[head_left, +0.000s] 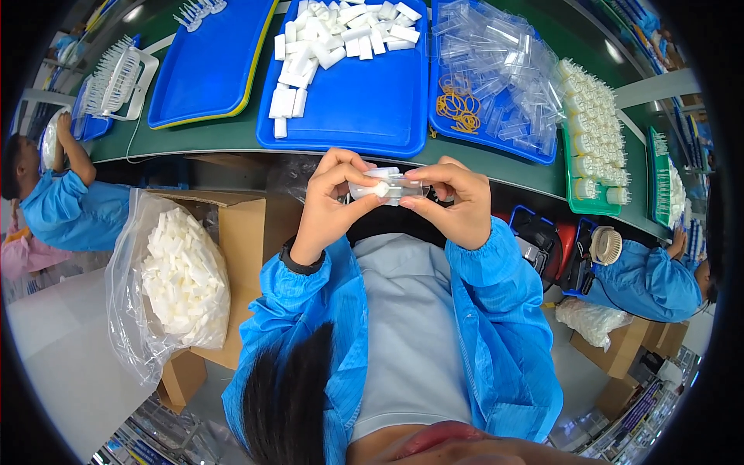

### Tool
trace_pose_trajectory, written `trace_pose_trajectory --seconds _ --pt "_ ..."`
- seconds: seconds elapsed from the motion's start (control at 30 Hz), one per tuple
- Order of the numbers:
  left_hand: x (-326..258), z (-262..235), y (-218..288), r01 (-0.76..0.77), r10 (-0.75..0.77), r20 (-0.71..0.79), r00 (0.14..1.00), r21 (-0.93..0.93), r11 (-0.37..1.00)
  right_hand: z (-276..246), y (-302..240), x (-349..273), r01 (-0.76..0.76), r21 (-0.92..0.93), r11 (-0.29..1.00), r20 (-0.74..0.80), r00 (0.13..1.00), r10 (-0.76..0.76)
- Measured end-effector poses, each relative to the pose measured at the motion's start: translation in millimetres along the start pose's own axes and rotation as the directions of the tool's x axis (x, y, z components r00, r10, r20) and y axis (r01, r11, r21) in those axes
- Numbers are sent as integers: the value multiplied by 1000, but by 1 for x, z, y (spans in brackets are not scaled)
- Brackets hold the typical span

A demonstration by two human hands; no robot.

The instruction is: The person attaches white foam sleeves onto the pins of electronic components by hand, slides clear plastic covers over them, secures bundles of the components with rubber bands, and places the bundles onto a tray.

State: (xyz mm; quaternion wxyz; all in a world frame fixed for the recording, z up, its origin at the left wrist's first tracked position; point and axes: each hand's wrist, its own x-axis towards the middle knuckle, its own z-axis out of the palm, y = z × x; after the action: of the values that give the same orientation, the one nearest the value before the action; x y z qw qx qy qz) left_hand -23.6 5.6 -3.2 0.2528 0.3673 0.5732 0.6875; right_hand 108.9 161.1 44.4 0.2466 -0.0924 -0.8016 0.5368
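Left hand [327,200] clamped, thumb and fingers, on the left end of a clear sleeve [409,188]; right hand [459,195] pinches the right end. White piece [380,189] at the left thumb, by the sleeve; from here I can't tell how far inside it sits. Sleeve held up between the person's chest and the near edge of the green surface [249,128].

On the surface, straight ahead: blue tray [349,116], white blocks [322,43] heaped mostly at its far end. Right of it, second blue tray [484,142] with a loose pile of clear sleeves [496,50], yellow rubber bands [459,108] at its left side. Further right, green tray [580,205], rows of white bristly pieces [593,128]. Left, stacked trays [205,81], blue over yellow.

Below the surface, person's left: clear bag [184,279] of white pieces beside a cardboard box [242,260]. Co-workers in blue sleeves, both sides.
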Motion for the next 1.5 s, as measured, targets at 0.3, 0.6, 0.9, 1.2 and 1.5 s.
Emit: trace_pose_trajectory --seconds 0.3,0.6,0.9,1.2,1.5 --pt "-1 -4 2 65 -65 12 998 -22 998 2 13 -5 -97 122 988 -12 995 99" --pt "-1 -9 8 150 -145 78 986 -57 987 0 21 -7 -12 55 998 33 999 10" --pt "-4 1 6 40 -37 -39 999 74 996 5 25 -8 -179 376 909 27 983 182" --pt "-6 3 2 89 -87 -43 995 46 995 7 29 -11 -89 213 973 -70 992 106" --pt "-4 -3 4 123 -122 21 992 -37 992 -15 16 4 231 -125 965 72 972 -224"
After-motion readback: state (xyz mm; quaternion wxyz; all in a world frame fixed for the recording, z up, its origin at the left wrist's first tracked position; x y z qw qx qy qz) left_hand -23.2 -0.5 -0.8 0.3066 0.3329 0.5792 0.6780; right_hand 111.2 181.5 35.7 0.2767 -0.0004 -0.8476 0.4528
